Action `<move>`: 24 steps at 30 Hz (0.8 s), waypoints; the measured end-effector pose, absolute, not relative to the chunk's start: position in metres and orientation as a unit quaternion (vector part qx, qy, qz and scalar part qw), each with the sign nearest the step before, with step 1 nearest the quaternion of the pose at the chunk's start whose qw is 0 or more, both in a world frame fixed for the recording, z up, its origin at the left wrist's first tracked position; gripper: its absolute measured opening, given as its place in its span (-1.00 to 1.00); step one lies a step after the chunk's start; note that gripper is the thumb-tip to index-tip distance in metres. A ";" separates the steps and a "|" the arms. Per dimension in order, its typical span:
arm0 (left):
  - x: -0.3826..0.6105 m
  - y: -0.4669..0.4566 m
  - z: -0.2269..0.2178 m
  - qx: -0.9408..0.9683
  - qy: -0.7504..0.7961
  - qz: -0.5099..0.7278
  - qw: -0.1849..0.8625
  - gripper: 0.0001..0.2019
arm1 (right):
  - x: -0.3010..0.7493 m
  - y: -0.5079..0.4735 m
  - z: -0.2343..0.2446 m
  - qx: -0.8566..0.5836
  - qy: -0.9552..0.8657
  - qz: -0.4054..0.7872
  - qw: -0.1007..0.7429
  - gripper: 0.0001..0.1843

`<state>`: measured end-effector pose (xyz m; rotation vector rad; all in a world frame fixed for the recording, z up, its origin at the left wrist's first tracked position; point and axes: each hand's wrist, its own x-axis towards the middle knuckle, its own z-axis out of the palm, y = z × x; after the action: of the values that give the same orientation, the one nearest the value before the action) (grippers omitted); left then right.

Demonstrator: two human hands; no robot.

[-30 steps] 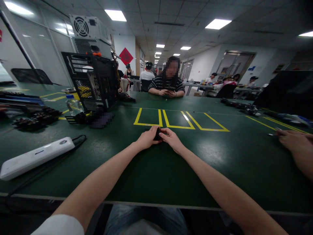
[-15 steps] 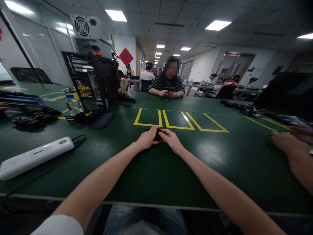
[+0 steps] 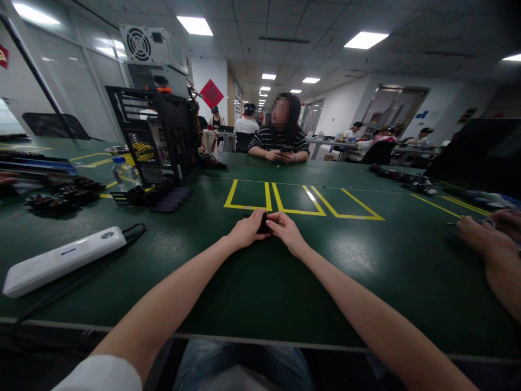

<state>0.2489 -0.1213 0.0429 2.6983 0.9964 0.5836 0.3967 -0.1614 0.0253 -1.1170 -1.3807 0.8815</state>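
A small black object (image 3: 264, 224) is held between my two hands, just in front of the yellow tape marks on the green table (image 3: 228, 288). My left hand (image 3: 247, 230) is closed around its left side, thumb toward me and fingers over the top. From the right, my right hand (image 3: 286, 230) pinches its edge with thumb and fingertips. The hands cover most of the object, so its exact kind cannot be made out.
A white power strip (image 3: 67, 260) with a black cable lies at left. Behind it stand a water bottle (image 3: 125, 175) and an open black computer case (image 3: 157, 133) topped by a power supply (image 3: 150, 44). Across sits a person (image 3: 279, 138); another person's hands (image 3: 488, 236) work at right.
My hands keep the same hold on the black object. The person across has turned their head, and the hands at right have shifted slightly. The view has moved a little.
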 end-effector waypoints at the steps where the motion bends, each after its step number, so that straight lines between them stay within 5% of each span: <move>1: 0.248 -0.121 0.043 0.915 0.333 0.201 0.105 -0.43 | 0.397 -0.161 0.025 -0.472 -0.581 0.375 0.547 -0.70; 24: 0.248 -0.117 0.038 0.918 0.316 0.223 0.092 -0.43 | 0.400 -0.164 0.028 -0.467 -0.596 0.397 0.519 -0.68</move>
<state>0.2485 -0.1173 0.0378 2.7259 0.9381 0.6612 0.4000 -0.1640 0.0279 -1.1201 -1.4288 0.9529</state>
